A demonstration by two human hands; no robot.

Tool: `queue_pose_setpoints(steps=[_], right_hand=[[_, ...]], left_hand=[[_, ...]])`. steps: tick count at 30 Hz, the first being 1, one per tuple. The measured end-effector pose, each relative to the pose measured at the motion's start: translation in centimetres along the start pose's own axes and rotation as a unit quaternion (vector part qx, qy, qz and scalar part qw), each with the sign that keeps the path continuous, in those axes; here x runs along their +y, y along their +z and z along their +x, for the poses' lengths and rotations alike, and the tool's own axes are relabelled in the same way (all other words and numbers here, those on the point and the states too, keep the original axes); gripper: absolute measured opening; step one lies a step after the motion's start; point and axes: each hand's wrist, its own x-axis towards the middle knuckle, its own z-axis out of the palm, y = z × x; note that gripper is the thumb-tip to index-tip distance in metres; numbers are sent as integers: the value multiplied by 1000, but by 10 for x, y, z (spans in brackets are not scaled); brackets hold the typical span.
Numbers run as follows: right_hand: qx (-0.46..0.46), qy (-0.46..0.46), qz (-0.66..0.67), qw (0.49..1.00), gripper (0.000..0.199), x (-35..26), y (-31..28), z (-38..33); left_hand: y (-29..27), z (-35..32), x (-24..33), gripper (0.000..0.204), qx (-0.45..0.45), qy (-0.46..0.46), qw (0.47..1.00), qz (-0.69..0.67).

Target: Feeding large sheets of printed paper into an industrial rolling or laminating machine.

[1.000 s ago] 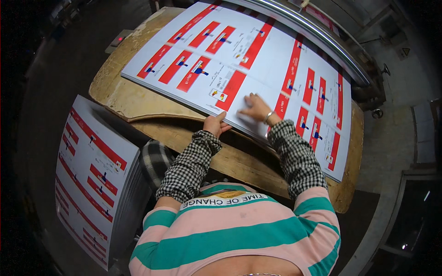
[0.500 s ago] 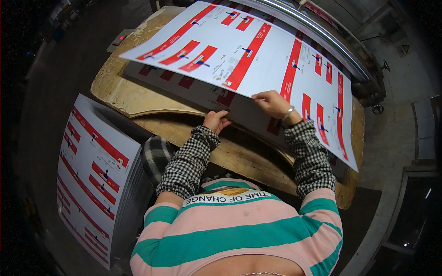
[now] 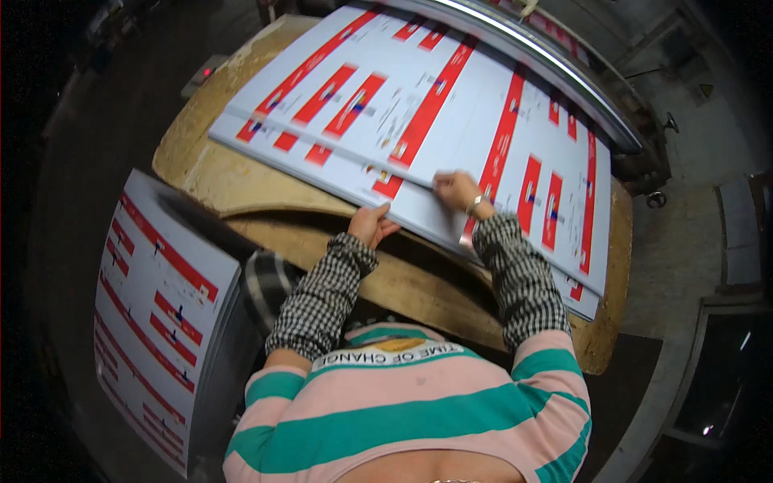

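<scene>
A large white printed sheet (image 3: 463, 129) with red bars lies over a stack of matching sheets (image 3: 417, 204) on a worn wooden board (image 3: 189, 171). My right hand (image 3: 460, 191) is closed in a pinch on the sheet's near edge, close to the middle. That edge sits back from the stack's front edge, so a strip of the sheet beneath shows. At the stack's front edge, my left hand (image 3: 374, 224) grips with the thumb on top and fingers curled below. How many sheets it holds is hidden.
Beyond the sheets runs a shiny metal roller (image 3: 555, 68) of a machine. A second tall pile of printed sheets (image 3: 153, 314) stands low at my left. The board's near edge has a curved cutout (image 3: 322, 216). A small box with a red light (image 3: 205, 74) sits at far left.
The raised sheet has come down onto the stack, its near edge lowered by my right hand. That hand has shifted slightly left and nearer. My left hand has stayed almost in place.
</scene>
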Motion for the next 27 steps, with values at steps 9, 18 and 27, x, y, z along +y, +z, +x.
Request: queue_pose_setpoints(steps=[9,18,27], right_hand=[[143,-140,-174,964,70,-34,52,-48],[100,-150,-124,976,46,-46,27,-31],[-51,-124,-57,989,24,-24,-33,-9]], left_hand=[[8,-23,32,20,-50,-18,996,74],[2,25,44,43,-199,34,908,367],[42,12,72,49,-133,-7,834,536]])
